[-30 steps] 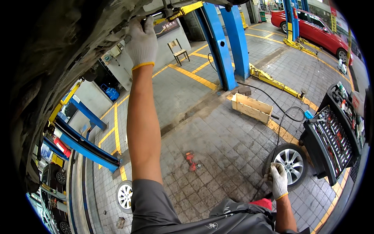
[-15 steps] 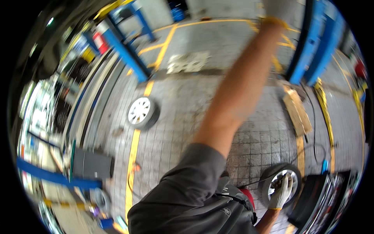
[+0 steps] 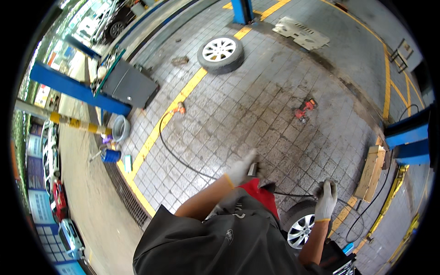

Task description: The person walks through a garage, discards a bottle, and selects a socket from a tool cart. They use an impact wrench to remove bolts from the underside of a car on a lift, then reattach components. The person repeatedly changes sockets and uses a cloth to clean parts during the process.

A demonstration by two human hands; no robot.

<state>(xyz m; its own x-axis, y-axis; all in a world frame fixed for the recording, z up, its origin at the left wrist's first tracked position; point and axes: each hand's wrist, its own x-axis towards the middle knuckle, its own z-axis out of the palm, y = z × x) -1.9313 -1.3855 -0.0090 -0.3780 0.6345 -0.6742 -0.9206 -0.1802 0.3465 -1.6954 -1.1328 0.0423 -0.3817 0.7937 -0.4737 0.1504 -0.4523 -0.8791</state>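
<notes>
Silver-dark piece (image 3: 252, 169): at the left hand (image 3: 241, 170), beyond and left of the near wheel (image 3: 300, 231); blur hides what it is.
Left fingers: right beside the piece; the view does not settle whether they grip it.
Right hand (image 3: 326, 201): at the near wheel's far right side in view, fingers curled inward; whether anything sits inside them is hidden.
Drop risk: a loose gloved hold could let the piece fall to the tiles (image 3: 256, 123) or beside the red cloth (image 3: 263, 196).
Hose (image 3: 178, 159): crosses just beyond the near wheel; a foot or arm could snag it and drag the orange tool (image 3: 180, 108) at its left end.
Near wheel: close on the person's right; a careless sidestep could mean a stumble.
Red drill (image 3: 305, 110): on the tiles, well beyond the near wheel; walking forward could kick it.
Right edge: the box (image 3: 370, 174) lies beyond and right of the near wheel, the tool case (image 3: 337, 262) just right of it, so room looks tight.
Open room: the widest tiled stretch runs beyond and left of the near wheel, toward the far wheel (image 3: 220, 54).
Left edge: a grate (image 3: 124, 197), well left of the near wheel; footing may change there.
</notes>
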